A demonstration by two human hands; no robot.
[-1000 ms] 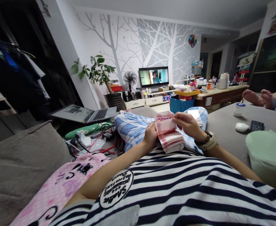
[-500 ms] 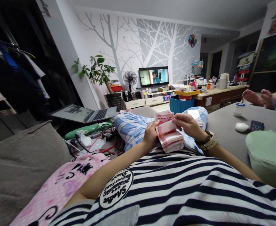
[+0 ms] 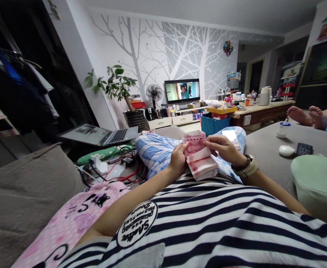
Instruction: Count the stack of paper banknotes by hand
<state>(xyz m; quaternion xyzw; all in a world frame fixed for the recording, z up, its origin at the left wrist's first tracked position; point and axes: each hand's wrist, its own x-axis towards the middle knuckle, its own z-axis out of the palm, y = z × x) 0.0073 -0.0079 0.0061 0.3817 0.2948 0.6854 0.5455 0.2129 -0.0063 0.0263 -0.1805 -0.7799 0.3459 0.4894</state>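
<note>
Red 100-yuan banknotes (image 3: 194, 148) run lengthwise from the torso (image 3: 208, 212), left hand (image 3: 178, 158) clamping one edge, right hand (image 3: 221, 148) pinching the other.

Banknotes (image 3: 204, 167) over lap (image 3: 158, 150); laptop (image 3: 96, 134) left, plant (image 3: 121, 91) behind; mouse (image 3: 286, 150) right; television (image 3: 182, 91) ahead.

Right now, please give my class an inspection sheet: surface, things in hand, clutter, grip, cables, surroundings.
Surface: grey sofa, under the person's checked trousers.
Things in hand: stacked banknotes, partly bent over.
Clutter: open laptop; white mouse; pale green cushion.
Grip: left hand grasps the notes' left side; right hand touches their right edge, pinch unclear.
Cables: red, black and white cables, tangled on the person's left.
Surroundings: lit television; fan; another person's bare feet.
</note>
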